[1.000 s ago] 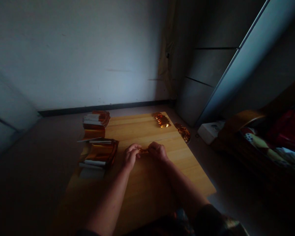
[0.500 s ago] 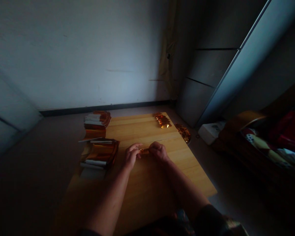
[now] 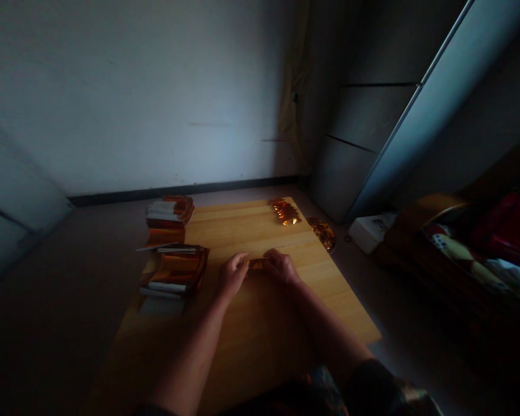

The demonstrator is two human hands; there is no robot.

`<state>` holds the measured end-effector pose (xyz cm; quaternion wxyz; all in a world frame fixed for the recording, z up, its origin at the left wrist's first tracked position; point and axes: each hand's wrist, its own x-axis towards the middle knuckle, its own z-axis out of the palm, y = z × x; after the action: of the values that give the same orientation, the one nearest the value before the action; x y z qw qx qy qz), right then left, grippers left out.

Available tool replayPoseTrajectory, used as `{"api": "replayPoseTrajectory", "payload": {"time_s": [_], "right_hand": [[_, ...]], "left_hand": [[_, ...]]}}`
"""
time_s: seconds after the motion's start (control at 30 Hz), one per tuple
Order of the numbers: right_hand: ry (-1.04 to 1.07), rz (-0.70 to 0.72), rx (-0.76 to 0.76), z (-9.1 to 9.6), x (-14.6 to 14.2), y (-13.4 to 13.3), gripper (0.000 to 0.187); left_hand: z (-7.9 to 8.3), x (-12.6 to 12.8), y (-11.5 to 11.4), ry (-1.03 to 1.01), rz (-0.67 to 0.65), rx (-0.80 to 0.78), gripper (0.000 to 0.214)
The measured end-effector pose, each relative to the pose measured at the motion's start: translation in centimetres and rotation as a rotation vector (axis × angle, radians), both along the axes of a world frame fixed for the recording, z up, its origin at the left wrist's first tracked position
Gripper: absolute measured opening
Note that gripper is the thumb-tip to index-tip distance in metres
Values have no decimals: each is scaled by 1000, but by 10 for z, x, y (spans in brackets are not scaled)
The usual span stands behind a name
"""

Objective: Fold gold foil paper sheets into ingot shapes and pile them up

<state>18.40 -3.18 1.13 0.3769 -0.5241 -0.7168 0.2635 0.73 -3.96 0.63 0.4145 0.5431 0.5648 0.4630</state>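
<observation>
Between my two hands is a small folded piece of shiny gold foil paper, held just over the wooden table. My left hand pinches its left end, and my right hand grips its right end with curled fingers. Left of my hands lie stacks of orange-gold foil sheets with whitish edges, and a further stack lies behind them. At the table's far right corner sits a row of folded gold foil pieces.
The pale wooden table has its right edge beside a container of gold foil pieces standing lower down. A white box is on the floor by a wooden seat with cloths. A wall rises behind.
The foil piece now shows as a flatter, wider strip between my hands. My left fingers have closed in more around its end; the view has shifted slightly.
</observation>
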Motion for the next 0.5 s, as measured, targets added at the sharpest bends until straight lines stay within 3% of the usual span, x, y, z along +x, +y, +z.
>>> {"api": "replayPoseTrajectory", "payload": {"time_s": [0.13,0.37,0.5], "right_hand": [[-11,-58,3,-3,-5,1,17],[15,-113,-18,-4,-16,3,15],[-41,-114,-8,1,-18,1,14]], "left_hand": [[0,2,-1,-13,2,8,43],[21,12,-7,-80,67,-88,63],[17,11,-6,-66,66,-78,64]]}}
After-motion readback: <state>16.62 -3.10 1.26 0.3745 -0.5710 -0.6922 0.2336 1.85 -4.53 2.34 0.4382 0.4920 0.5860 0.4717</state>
